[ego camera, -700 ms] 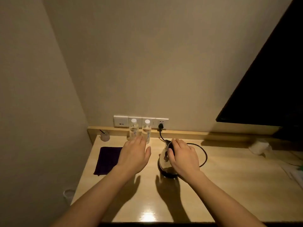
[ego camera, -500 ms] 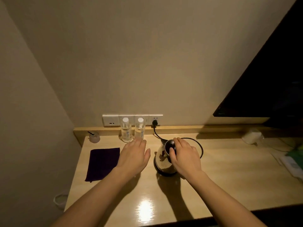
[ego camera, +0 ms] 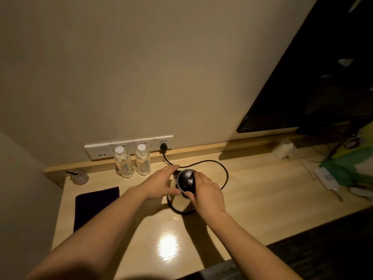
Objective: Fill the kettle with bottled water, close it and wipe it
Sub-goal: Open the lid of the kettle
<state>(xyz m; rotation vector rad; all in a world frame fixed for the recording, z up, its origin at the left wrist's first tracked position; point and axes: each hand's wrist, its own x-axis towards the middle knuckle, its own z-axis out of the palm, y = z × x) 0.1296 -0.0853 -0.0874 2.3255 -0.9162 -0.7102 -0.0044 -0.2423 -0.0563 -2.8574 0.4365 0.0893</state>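
A small steel kettle (ego camera: 178, 202) with a black lid (ego camera: 185, 179) stands on the wooden desk (ego camera: 252, 197), and the lid looks closed. My left hand (ego camera: 159, 183) cups the kettle's left side. My right hand (ego camera: 207, 191) grips the lid's right edge from above. Two clear water bottles with white caps, left bottle (ego camera: 123, 162) and right bottle (ego camera: 143, 160), stand upright by the wall behind the kettle. A dark purple cloth (ego camera: 94, 206) lies flat on the desk at the left.
The kettle's black cord (ego camera: 219, 166) loops behind it to a wall socket (ego camera: 163, 146). A small cup with a stick (ego camera: 79, 176) sits at the back left. A white bag (ego camera: 282, 149), cables and a green bag (ego camera: 347, 168) crowd the right end under a dark screen (ego camera: 314, 81).
My left hand has moved right from the desk onto the kettle's side. My right hand has shifted on the lid. The camera has tilted and come closer.
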